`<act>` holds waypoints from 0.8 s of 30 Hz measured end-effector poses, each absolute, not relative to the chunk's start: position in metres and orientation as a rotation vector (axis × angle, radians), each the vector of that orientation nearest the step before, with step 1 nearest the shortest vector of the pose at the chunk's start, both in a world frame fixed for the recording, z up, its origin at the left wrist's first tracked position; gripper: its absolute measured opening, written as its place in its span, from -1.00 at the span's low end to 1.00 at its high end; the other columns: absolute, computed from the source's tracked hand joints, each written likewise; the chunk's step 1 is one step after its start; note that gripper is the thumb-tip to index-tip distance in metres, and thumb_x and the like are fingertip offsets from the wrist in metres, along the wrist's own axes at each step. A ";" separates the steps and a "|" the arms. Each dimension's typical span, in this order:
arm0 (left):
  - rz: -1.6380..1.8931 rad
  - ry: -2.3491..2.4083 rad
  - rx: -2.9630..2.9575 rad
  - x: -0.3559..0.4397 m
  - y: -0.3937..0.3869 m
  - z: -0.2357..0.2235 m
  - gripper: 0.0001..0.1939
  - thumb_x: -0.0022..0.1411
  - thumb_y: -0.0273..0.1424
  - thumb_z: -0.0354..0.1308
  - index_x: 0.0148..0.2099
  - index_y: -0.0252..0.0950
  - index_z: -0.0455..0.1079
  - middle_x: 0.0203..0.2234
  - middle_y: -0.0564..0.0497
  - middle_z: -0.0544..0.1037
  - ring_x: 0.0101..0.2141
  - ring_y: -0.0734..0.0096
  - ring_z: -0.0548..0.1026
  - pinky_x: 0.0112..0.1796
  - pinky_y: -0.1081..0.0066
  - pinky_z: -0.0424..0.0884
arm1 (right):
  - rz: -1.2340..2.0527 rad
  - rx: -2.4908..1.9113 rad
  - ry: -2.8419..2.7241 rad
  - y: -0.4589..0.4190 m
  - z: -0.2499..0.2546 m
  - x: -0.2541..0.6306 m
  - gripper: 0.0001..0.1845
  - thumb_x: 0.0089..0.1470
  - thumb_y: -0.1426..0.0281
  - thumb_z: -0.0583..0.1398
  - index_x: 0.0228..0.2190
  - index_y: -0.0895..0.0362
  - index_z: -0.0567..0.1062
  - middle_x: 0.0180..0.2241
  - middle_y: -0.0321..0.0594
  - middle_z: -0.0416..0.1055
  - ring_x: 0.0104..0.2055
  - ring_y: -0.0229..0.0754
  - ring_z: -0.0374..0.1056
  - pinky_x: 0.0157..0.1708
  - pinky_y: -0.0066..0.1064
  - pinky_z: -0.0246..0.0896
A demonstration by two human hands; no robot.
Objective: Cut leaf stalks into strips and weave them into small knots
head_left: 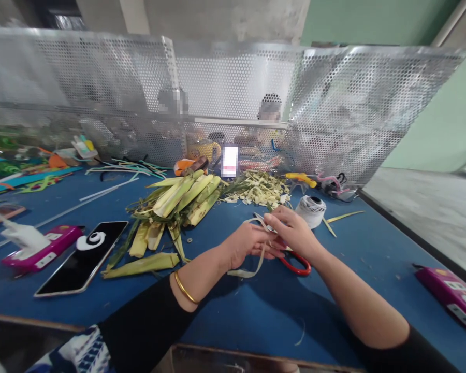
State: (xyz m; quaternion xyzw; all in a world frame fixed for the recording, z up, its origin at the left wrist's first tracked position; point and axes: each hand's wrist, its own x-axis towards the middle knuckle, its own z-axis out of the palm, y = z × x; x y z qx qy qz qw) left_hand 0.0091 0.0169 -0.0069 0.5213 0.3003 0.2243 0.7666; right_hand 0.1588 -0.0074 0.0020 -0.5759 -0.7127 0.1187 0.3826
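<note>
My left hand (252, 239), a gold bangle at its wrist, reaches in with its fingers pressed together on a thin pale strip (261, 261). The strip curves around those fingers, and one end hangs in a loop above the blue table (233, 321). My right hand (293, 229) meets the left, thumb and fingers pinched on the same strip. Red-handled scissors (303, 270) show beneath my hands; most of their blades are hidden. A spool of white string (311, 210) stands just beyond my right hand.
Green-yellow husks (186, 194) lie piled left of centre, with pale shreds (262, 187) behind. A phone (87, 259) and a magenta tissue pack (46, 248) lie left; another magenta pack (452, 295) lies right. A perforated metal screen (233, 77) runs along the back, with people beyond.
</note>
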 end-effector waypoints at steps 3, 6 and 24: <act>0.440 0.702 1.224 0.012 0.011 -0.012 -0.94 -0.01 -0.48 0.29 -0.43 -0.40 0.53 -0.47 -0.13 0.60 -0.46 0.34 0.57 -0.32 0.38 0.43 | 0.580 -1.419 -1.837 -0.005 -0.003 0.156 -0.62 0.03 0.12 0.20 -0.63 0.12 0.44 -0.53 -0.28 0.33 -0.46 -0.24 0.28 -0.44 -0.38 0.16; 0.453 0.779 1.191 0.014 0.010 -0.014 -0.87 0.03 -0.40 0.31 -0.44 -0.40 0.52 -0.50 -0.12 0.60 -0.52 0.37 0.55 -0.38 0.41 0.41 | 0.699 -1.367 -1.639 -0.004 -0.004 0.154 -0.70 -0.06 0.18 0.24 -0.61 0.12 0.38 -0.62 -0.37 0.23 -0.55 -0.30 0.16 -0.53 -0.43 0.07; 0.669 0.568 0.502 -0.009 0.047 0.008 -0.77 0.24 -0.59 -0.04 -0.35 -0.43 0.44 -0.66 0.00 0.48 -0.69 0.55 0.41 -0.63 0.61 0.36 | -0.638 -0.997 -2.269 -0.023 -0.005 0.143 -0.84 0.20 0.50 0.03 -0.35 0.15 0.40 -0.48 -0.18 0.48 -0.47 -0.20 0.34 -0.39 -0.35 0.10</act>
